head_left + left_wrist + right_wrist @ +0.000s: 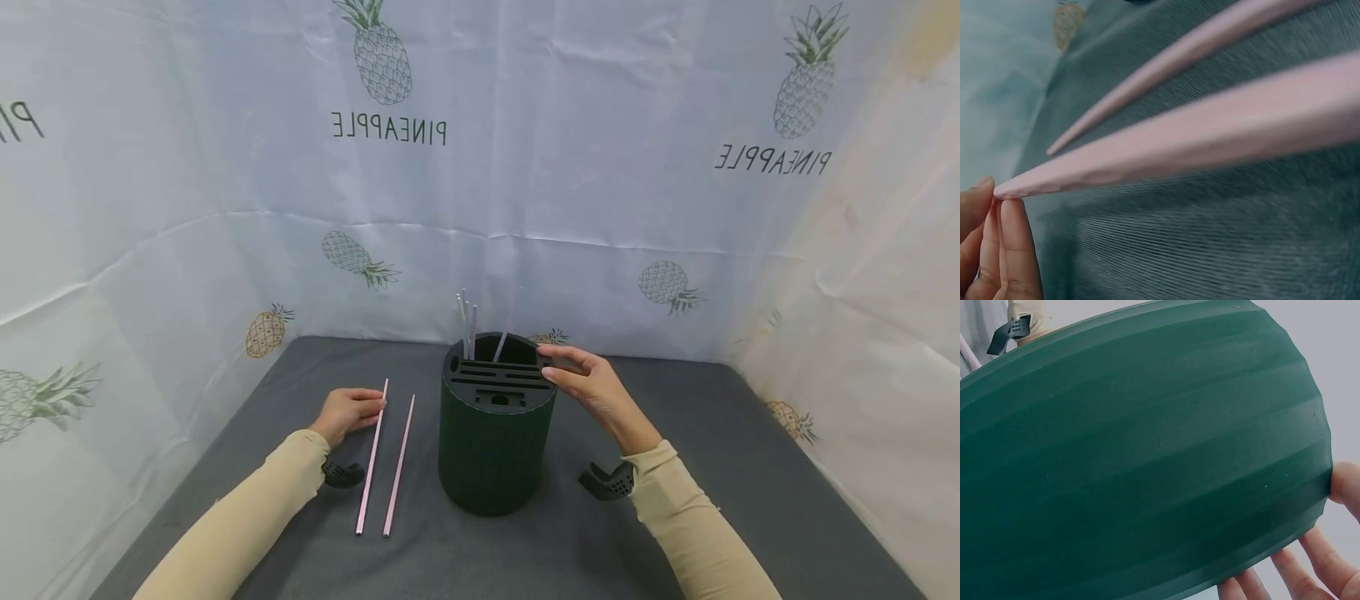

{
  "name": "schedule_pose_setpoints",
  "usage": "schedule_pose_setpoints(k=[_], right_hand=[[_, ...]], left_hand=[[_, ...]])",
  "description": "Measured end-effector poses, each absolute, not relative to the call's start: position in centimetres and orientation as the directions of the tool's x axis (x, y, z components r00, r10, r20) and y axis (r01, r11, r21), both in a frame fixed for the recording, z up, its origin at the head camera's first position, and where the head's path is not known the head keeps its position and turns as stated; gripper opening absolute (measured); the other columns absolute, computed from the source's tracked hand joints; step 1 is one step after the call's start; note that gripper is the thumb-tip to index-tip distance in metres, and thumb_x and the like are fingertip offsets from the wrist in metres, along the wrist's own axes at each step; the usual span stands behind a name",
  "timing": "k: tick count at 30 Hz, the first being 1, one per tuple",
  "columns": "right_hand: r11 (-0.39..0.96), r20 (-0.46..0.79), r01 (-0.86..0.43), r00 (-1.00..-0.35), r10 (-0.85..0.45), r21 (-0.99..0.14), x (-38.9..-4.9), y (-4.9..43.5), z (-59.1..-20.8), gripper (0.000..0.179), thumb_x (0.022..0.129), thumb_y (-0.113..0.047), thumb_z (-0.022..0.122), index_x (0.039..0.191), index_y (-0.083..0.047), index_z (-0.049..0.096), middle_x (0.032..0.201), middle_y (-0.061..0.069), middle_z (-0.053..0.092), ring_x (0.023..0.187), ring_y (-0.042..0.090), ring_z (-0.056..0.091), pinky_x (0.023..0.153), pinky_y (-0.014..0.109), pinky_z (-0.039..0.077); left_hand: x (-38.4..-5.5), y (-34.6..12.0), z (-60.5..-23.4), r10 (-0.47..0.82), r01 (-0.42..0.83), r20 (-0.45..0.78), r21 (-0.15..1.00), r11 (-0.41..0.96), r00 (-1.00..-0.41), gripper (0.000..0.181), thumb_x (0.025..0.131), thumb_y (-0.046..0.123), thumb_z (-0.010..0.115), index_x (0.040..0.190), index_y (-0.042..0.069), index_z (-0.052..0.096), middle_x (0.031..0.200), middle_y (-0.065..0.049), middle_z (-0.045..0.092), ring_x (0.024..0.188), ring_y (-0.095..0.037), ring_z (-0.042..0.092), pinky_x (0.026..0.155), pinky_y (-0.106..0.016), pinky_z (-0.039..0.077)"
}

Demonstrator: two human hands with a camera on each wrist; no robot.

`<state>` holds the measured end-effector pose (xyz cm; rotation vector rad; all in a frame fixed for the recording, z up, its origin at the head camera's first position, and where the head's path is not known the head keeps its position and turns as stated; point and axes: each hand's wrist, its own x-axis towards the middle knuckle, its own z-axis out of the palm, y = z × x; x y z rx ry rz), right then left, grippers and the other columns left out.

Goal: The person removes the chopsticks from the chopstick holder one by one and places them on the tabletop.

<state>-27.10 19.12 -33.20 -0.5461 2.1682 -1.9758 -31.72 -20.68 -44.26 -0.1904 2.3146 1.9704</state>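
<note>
A dark green ribbed holder (495, 442) stands mid-table, with a slotted top and several thin straws (468, 321) upright in it. My right hand (581, 379) grips its top rim from the right; in the right wrist view the thumb (1347, 481) and fingers (1310, 569) lie around the holder (1147, 456). Two pink straws lie side by side on the grey cloth to the left. My left hand (348, 411) pinches the left straw (372, 458) near its far end, and the fingertips (1004, 250) meet that straw (1197, 144) there. The other straw (399, 467) lies untouched.
The table has a grey cloth (712, 467) and is walled on three sides by white pineapple-print sheeting (600, 208). Black wrist-camera mounts (609, 482) hang under both sleeves.
</note>
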Motion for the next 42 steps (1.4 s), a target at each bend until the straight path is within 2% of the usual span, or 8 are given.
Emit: schedule_pose_setpoints(k=[11, 22, 34, 38, 40, 42], right_hand=[[0.056, 0.132, -0.164, -0.920, -0.370, -0.985, -27.1, 19.1, -33.2, 0.055, 0.093, -0.021, 0.067, 0.141, -0.005, 0.047, 0.156, 0.007, 0.032, 0.141, 0.026, 0.036, 0.112, 0.034, 0.037], [0.062, 0.131, -0.165, -0.920, -0.369, -0.984, -27.0, 19.2, -33.1, 0.055, 0.092, -0.021, 0.067, 0.141, -0.005, 0.047, 0.155, 0.006, 0.034, 0.139, 0.026, 0.039, 0.111, 0.033, 0.039], [0.075, 0.118, -0.155, -0.925, -0.360, -0.985, -27.1, 19.1, -33.3, 0.054, 0.092, -0.021, 0.067, 0.141, -0.006, 0.048, 0.154, 0.005, 0.037, 0.138, 0.026, 0.040, 0.115, 0.044, 0.034], [0.071, 0.122, -0.158, -0.923, -0.364, -0.985, -27.1, 19.1, -33.2, 0.054, 0.093, -0.021, 0.067, 0.141, -0.006, 0.048, 0.154, 0.005, 0.036, 0.138, 0.026, 0.041, 0.114, 0.042, 0.035], [0.071, 0.123, -0.160, -0.922, -0.366, -0.985, -27.0, 19.1, -33.2, 0.055, 0.092, -0.022, 0.067, 0.141, -0.006, 0.048, 0.154, 0.005, 0.036, 0.138, 0.026, 0.041, 0.113, 0.040, 0.037], [0.073, 0.123, -0.160, -0.923, -0.364, -0.984, -26.9, 19.2, -33.1, 0.055, 0.092, -0.023, 0.068, 0.141, -0.007, 0.048, 0.154, 0.005, 0.036, 0.138, 0.024, 0.041, 0.113, 0.038, 0.038]], left_hand=[[-31.9, -19.9, -45.5, -0.058, -0.147, -0.138, 0.965, 0.218, -0.989, 0.033, 0.084, -0.002, 0.071, 0.113, -0.015, 0.063, 0.088, -0.009, 0.072, 0.072, -0.009, 0.067, 0.064, -0.028, 0.061], [-31.8, -19.3, -45.2, -0.054, -0.114, -0.103, 0.950, 0.291, -0.993, 0.032, 0.080, -0.006, 0.073, 0.109, -0.016, 0.065, 0.094, -0.021, 0.070, 0.067, -0.012, 0.067, 0.061, -0.028, 0.060], [-31.8, -19.2, -45.4, -0.079, -0.143, -0.123, 0.932, 0.333, -0.989, 0.028, 0.079, -0.005, 0.075, 0.106, -0.012, 0.068, 0.095, -0.020, 0.069, 0.066, -0.011, 0.066, 0.059, -0.027, 0.060], [-31.6, -19.2, -44.5, -0.069, -0.125, -0.108, 0.941, 0.314, -0.992, 0.031, 0.083, -0.001, 0.073, 0.111, -0.012, 0.066, 0.102, -0.022, 0.069, 0.076, -0.016, 0.069, 0.065, -0.030, 0.061], [-31.5, -19.3, -43.5, -0.038, -0.088, -0.081, 0.958, 0.273, -0.996, 0.035, 0.087, 0.003, 0.071, 0.117, -0.012, 0.063, 0.109, -0.022, 0.068, 0.087, -0.021, 0.071, 0.073, -0.033, 0.061], [-31.4, -19.2, -41.9, -0.006, -0.044, -0.044, 0.974, 0.221, -0.999, 0.039, 0.090, 0.008, 0.068, 0.124, -0.009, 0.059, 0.113, -0.018, 0.067, 0.096, -0.020, 0.069, 0.083, -0.036, 0.059]])
